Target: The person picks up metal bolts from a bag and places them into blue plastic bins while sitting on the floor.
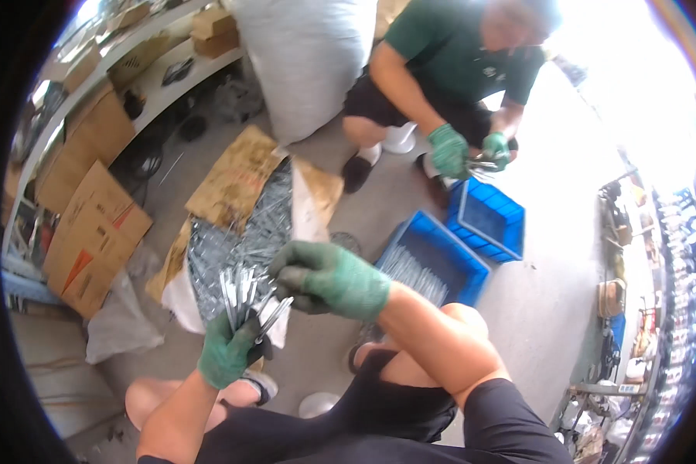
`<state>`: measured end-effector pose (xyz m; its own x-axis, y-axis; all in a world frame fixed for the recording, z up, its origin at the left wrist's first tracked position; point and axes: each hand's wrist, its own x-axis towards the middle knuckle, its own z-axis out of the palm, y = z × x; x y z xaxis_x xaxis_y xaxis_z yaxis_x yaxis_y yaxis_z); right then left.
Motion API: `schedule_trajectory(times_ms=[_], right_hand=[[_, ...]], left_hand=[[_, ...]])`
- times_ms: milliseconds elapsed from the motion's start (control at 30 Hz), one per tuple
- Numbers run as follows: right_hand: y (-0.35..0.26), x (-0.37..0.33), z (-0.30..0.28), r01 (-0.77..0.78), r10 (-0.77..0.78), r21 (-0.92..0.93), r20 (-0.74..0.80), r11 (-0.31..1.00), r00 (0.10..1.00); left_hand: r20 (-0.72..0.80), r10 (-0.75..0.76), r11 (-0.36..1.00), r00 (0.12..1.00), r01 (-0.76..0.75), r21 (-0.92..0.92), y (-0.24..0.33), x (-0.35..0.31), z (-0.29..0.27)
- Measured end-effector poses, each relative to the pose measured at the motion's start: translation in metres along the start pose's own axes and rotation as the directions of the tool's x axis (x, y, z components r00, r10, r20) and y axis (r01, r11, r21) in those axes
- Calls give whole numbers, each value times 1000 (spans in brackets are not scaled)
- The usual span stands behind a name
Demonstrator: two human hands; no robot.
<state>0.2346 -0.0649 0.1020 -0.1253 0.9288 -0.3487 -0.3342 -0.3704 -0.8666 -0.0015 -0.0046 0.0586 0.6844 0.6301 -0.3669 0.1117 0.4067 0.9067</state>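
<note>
My left hand (226, 352), in a green glove with dark fingers, is closed round a bundle of thin silvery metal strips (240, 288). Their ends fan out above the fingers, and a few tilt to the right. Just right of the bundle, my right hand (336, 282), gloved the same way, has its fingers curled together. Whether a strip is pinched in them is hidden. Beyond both hands, a heap of similar metal pieces (216, 259) lies on an opened sack (228, 182). A blue crate (472, 272) to the right holds more pieces (414, 274) laid side by side.
A person in green gloves (448, 151) sits opposite with metal pieces (482, 164) in hand, above a second blue crate (514, 249). A large white sack (309, 69) stands behind the heap. Cardboard (93, 240) leans by the left shelf (166, 85); cluttered racks line the right.
</note>
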Motion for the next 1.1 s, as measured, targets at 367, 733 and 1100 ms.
schedule_trajectory(times_ms=[367,733,1100], right_hand=[[11,-4,3,30,-18,149,-76,988,997],[25,10,2,161,-161,-153,10,975,987],[19,5,-16,23,-25,-83,-19,996,1000]], left_hand=[[-72,-16,999,997,18,28,-2,1,-1],[92,-49,988,995,35,151,-3,2,-23],[-3,71,994,997,-70,83,-8,2,-4]])
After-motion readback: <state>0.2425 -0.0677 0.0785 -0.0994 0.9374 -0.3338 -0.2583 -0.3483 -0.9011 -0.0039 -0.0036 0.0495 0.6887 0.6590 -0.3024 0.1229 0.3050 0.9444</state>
